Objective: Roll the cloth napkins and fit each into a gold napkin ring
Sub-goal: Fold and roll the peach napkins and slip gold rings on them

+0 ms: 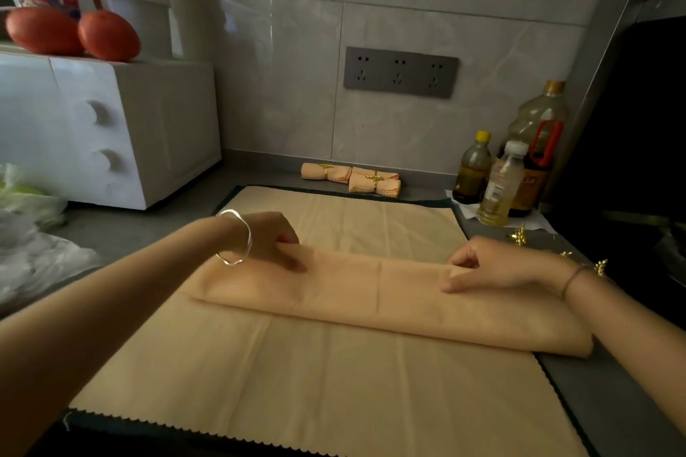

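Observation:
A peach cloth napkin (389,293) lies folded into a long band across a flat peach napkin (297,375) spread on the counter. My left hand (273,239) pinches the band's far edge near its left end. My right hand (493,265) pinches the same edge near the right end. Three rolled napkins (352,178) with gold rings lie by the back wall. Loose gold napkin rings (519,236) sit on the counter to the right, beyond my right wrist.
A white microwave (111,130) with two tomatoes (74,33) on top stands at the left. Oil bottles (508,167) stand at the back right. Plastic bags (26,234) lie at the left edge. A dark cooktop (638,159) borders the right.

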The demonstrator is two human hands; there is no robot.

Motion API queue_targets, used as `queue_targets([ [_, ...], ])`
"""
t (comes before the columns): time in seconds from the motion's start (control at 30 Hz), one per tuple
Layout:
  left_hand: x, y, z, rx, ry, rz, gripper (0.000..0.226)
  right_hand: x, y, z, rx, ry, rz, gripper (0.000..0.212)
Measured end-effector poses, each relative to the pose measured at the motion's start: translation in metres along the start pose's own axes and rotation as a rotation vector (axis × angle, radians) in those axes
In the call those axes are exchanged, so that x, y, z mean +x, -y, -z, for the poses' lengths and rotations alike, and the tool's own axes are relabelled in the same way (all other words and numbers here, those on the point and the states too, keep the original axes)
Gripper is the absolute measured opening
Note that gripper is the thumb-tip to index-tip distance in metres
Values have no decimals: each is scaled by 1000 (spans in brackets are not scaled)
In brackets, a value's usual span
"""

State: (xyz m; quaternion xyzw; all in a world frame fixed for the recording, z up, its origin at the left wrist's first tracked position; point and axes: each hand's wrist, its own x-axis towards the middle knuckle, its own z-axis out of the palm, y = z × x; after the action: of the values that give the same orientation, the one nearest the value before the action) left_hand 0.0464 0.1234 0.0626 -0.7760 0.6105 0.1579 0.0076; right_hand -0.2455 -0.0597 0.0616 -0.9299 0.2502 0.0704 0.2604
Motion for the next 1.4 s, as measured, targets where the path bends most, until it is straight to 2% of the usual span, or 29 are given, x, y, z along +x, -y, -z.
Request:
queue_targets([
  [0.17,31,14,-30,-38,-92,67,17,26,-24,-16,-35,-120,-62,23],
  [0.33,47,14,-39,-35,-204,86,32,39,-38,-25,-45,-213,-100,28],
  [0.67,52,4,-41,230,-229,161,46,48,-38,-32,-40,-371,-141,24],
  [0.73,49,-3,-41,257,-287,126,44,49,-36,-33,-39,-371,-154,23],
  [0.8,46,-18,-45,213,-355,-22,44,49,-35,-34,-22,-365,-167,21],
  [0.9,46,-53,-59,108,-286,-183,51,48,-34,-35,0,-388,-187,19],
  [1.0,55,-76,-77,54,-162,-92,55,48,-32,-39,-1,-420,-226,17],
  [1.1,61,-79,-89,30,-178,-29,57,48,-27,-42,-38,-465,-250,15],
  [1.17,63,-78,-95,35,-204,-32,57,50,-18,-47,-148,-485,-219,27],
  [1.23,63,-78,-99,43,-228,-33,56,57,-1,-57,-159,-487,-156,40],
  [1.33,61,-77,-99,50,-252,-43,55,73,28,-78,-196,-468,-101,43],
  [1.4,61,-77,-99,50,-260,-47,54,82,41,-90,-245,-459,-142,46],
])
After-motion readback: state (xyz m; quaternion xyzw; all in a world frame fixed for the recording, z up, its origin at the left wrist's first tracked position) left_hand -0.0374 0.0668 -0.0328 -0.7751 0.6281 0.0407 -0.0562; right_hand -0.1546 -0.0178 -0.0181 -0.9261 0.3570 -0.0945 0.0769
